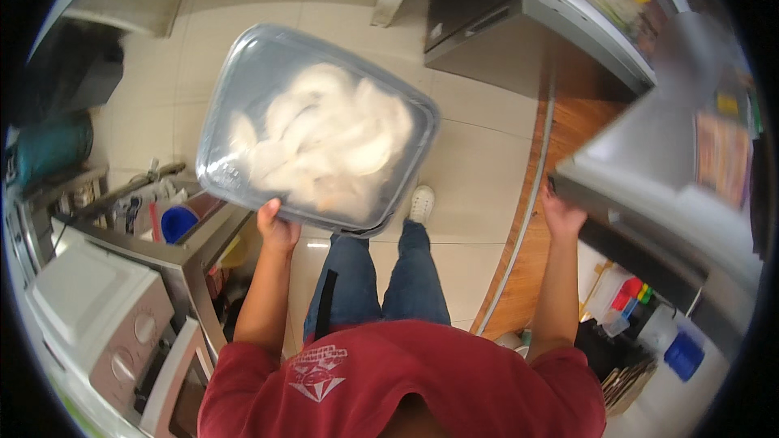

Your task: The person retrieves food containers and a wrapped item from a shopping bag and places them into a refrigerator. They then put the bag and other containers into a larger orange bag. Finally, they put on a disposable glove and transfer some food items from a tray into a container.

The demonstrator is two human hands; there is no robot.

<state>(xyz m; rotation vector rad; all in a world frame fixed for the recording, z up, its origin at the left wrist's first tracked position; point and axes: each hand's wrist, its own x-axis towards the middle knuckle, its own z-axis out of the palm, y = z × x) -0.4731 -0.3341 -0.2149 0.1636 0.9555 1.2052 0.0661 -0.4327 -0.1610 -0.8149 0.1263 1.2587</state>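
A clear plastic food container (pixel 222 94) with a lid is held tilted in front of me. Pale food pieces (pixel 331 134) fill much of it; blur hides exactly what they are. My left hand (pixel 278 225) grips its near edge, thumb on top and fingers hidden underneath. On the right, my right hand (pixel 563 213) holds the edge of an open refrigerator door (pixel 633 152), its fingers partly hidden by that edge. Packaged items show behind the door in the refrigerator (pixel 608 24).
A white microwave oven (pixel 100 304) sits at lower left by a steel counter (pixel 182 255) holding a blue cup (pixel 178 223). A dark panel (pixel 475 6) stands ahead. Below the refrigerator door are a blue container (pixel 683 356) and other small items. Tiled floor (pixel 475 182) lies underfoot.
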